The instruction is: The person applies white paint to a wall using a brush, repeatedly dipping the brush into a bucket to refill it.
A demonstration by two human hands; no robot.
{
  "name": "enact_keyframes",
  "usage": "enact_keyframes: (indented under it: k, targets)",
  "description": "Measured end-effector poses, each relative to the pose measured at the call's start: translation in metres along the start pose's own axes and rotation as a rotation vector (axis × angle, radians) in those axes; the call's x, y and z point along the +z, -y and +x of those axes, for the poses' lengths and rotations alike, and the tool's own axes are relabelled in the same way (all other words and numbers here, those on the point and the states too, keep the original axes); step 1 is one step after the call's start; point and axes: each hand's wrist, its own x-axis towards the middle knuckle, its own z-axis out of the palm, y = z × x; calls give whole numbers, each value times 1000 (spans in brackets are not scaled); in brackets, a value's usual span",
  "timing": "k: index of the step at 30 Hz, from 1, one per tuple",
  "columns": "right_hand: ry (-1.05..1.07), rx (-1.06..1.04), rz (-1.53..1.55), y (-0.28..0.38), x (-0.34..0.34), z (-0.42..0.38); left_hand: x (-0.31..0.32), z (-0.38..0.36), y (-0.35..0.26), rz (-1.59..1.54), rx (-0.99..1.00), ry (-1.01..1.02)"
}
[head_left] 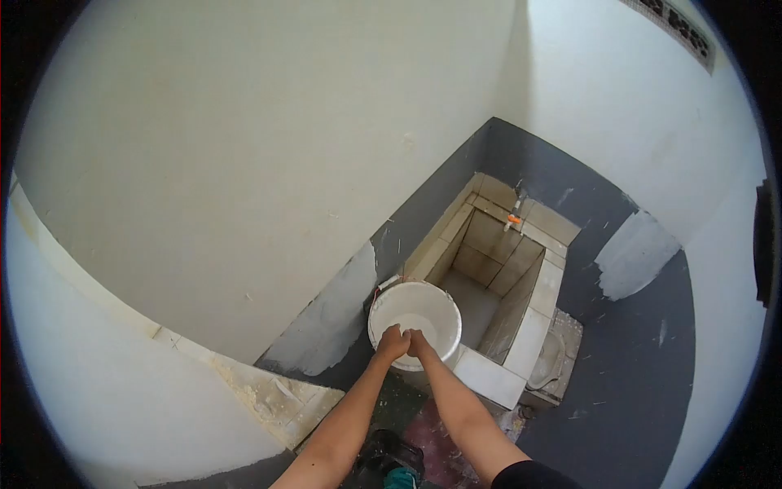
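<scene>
A white bucket (pixel 383 306) stands at the near end of the tiled water basin, with whitish liquid seen inside. Over its near rim, my left hand (pixel 392 343) and my right hand (pixel 419 342) are side by side, close together or touching. Both have their fingers curled closed. Whatever may lie between the fingers is hidden.
Right of the bucket is the tiled basin (pixel 542 314), with an orange-handled tap (pixel 512 220) at its far end. A squat toilet (pixel 547 359) lies beyond its right wall. A tiled ledge (pixel 301 407) is at lower left; a black item with teal cloth (pixel 389 460) is below.
</scene>
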Motion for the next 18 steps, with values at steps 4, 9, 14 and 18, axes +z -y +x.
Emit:
enact_keyframes:
  k: [4, 9, 14, 18]
  targets:
    - [-45, -67, -13, 4, -14, -3, 1, 8, -1, -19, 25, 13]
    - [-69, 79, 116, 0, -12, -1, 1, 11, 8, -134, 22, 10]
    - [-342, 332, 391, 11, 6, -17, -3, 4, 15, -157, -5, 24]
    - [-351, 184, 289, 17, 14, -20, -5, 0, 11, -139, 12, 24]
